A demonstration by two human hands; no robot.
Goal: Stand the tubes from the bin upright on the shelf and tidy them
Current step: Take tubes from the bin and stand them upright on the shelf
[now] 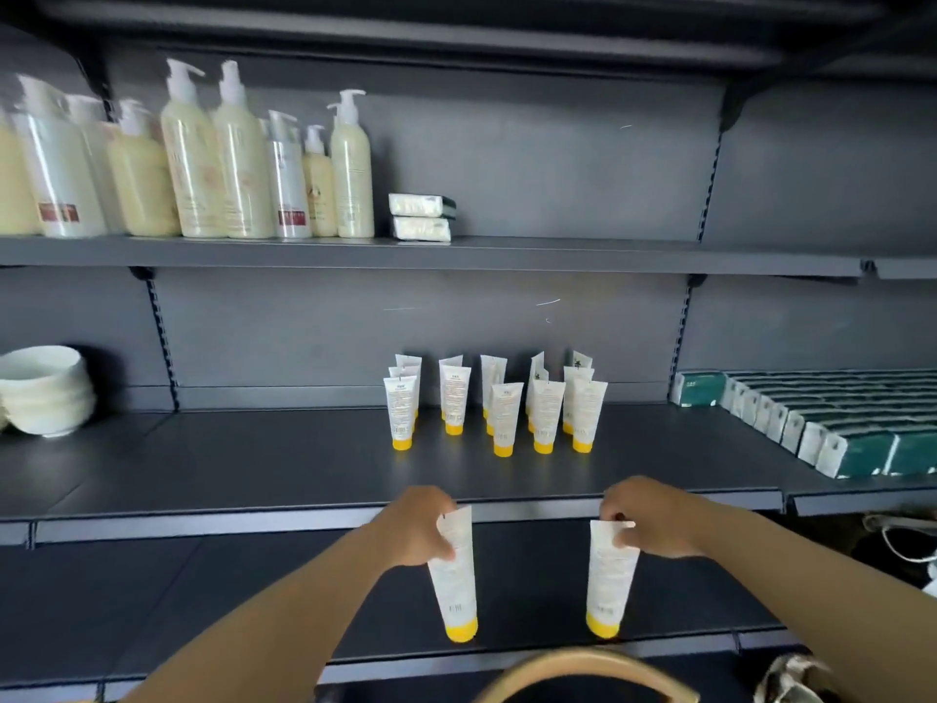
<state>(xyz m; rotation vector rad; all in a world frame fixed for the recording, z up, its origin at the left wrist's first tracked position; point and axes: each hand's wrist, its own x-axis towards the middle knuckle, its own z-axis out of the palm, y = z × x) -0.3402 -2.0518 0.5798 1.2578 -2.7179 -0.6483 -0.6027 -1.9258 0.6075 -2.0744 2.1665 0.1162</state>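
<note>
each hand is pinching the crimped top of a white plastic tube with a yellow cap, left hand (417, 527) holding the left tube (455, 575) and right hand (654, 517) the right tube (610, 580), both hanging cap-down, long axes near vertical, at lower centre below the standing tubes (499, 405) on the dark grey shelf (253, 464).

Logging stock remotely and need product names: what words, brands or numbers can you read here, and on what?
No text can be read.
Tube in the left hand: grey print, blurred.
Tube in the right hand: grey print, blurred.
Standing tubes: print too small.
Pump bottles: red labels, blurred.
Green boxes: no legible print.
</note>
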